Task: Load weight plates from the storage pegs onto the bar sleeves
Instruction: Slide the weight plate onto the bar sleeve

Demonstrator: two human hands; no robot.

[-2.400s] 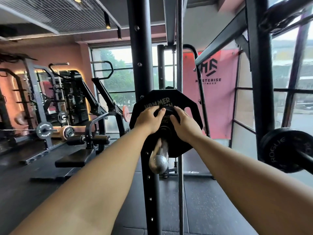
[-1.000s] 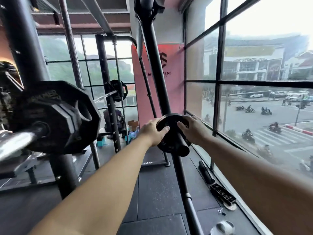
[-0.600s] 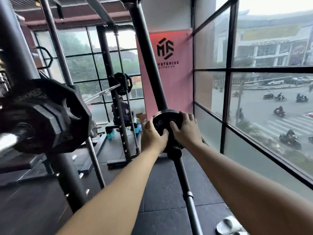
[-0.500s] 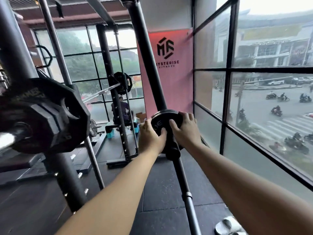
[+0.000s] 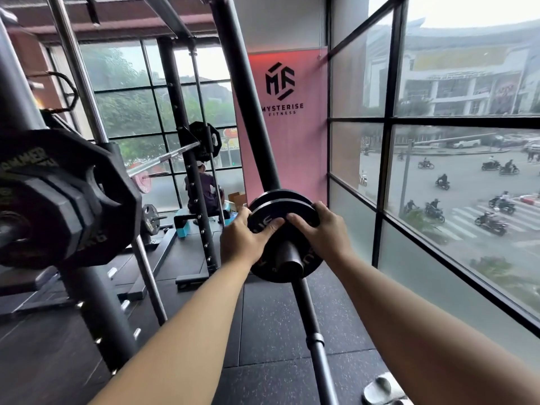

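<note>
A person is gripping a small black plate [image 5: 273,271] with both hands. The left hand [image 5: 242,238] and right hand [image 5: 324,232] are wrapping its upper rim, thumbs pressing its face. Below the thumbs, the peg [image 5: 292,257] is poking through its hole. The even grip is probably aiming to slide it off square.

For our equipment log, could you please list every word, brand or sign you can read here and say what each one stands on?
"MYSTERISE FITNESS" under an "MF" logo: on the pink banner.
"HAMMER", its start at the picture's edge: on the large black plate at the left; the line below it is blurred.
On the small plate: letters partly hidden, unreadable.
On the building signs outside: too blurred to read.
</note>
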